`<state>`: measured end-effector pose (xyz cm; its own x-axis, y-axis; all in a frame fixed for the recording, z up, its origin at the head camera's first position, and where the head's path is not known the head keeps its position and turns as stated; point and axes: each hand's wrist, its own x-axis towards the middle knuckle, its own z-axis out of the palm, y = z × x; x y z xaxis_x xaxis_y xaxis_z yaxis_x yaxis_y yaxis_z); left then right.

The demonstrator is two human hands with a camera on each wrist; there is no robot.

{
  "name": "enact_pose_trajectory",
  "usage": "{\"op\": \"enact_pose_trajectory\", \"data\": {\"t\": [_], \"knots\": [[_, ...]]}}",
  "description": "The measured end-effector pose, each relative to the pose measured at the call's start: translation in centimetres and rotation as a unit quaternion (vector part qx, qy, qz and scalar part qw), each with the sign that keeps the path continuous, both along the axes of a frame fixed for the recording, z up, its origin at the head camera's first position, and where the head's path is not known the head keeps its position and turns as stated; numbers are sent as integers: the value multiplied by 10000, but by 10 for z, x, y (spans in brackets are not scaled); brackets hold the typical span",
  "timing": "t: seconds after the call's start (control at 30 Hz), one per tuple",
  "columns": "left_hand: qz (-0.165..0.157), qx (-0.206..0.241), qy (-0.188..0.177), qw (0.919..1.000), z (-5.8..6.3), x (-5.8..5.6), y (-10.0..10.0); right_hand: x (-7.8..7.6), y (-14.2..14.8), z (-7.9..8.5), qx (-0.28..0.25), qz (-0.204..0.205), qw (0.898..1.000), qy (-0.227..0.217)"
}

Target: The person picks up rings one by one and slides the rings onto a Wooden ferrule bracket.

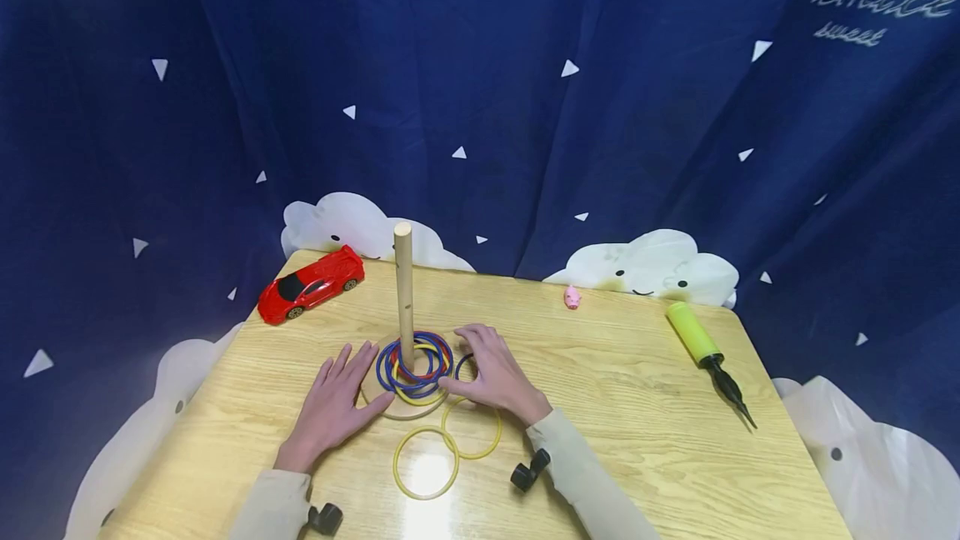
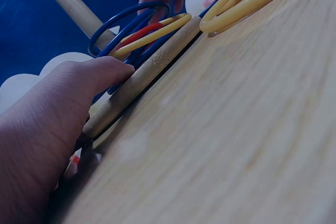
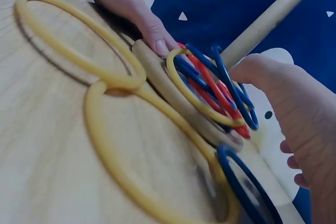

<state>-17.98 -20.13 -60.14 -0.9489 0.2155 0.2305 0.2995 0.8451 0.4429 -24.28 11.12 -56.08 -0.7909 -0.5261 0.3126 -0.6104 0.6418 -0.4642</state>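
Observation:
A wooden peg (image 1: pixel 405 290) stands upright on a round wooden base (image 1: pixel 405 417), in the middle-left of the table. Several blue, red and yellow rings (image 1: pixel 420 402) lie piled around its foot. My left hand (image 1: pixel 337 407) is at the base's left side, fingers extended; in the left wrist view its thumb (image 2: pixel 105 72) rests by the base's rim. On the right, my right hand (image 1: pixel 495 373) hovers beside the pile, fingers slightly bent and thumb close to the rings. A dark blue ring (image 1: pixel 459 363) lies partly hidden behind that hand. Two overlapping yellow rings (image 1: pixel 395 467) lie in front.
At the back left sits a red toy car (image 1: pixel 311 283). A small pink pig (image 1: pixel 572 297) stands near the back edge. To the right lies a yellow-green hand pump (image 1: pixel 693 333) with a black nozzle. A dark blue curtain (image 1: pixel 480 107) hangs behind the wooden table (image 1: pixel 637 440).

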Motion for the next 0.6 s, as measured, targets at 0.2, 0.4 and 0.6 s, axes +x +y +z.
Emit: {"op": "enact_pose_trajectory", "data": {"t": [0.2,0.4,0.6], "knots": [[-19,40,23,10000,0,-1,1,12,18,-8,-167,-144,9996,190],[-19,53,54,10000,1,-1,1,20,35,-18,-170,-580,9978,258],[-14,55,57,10000,0,0,1,21,42,-28,173,-826,9964,-89]]}}
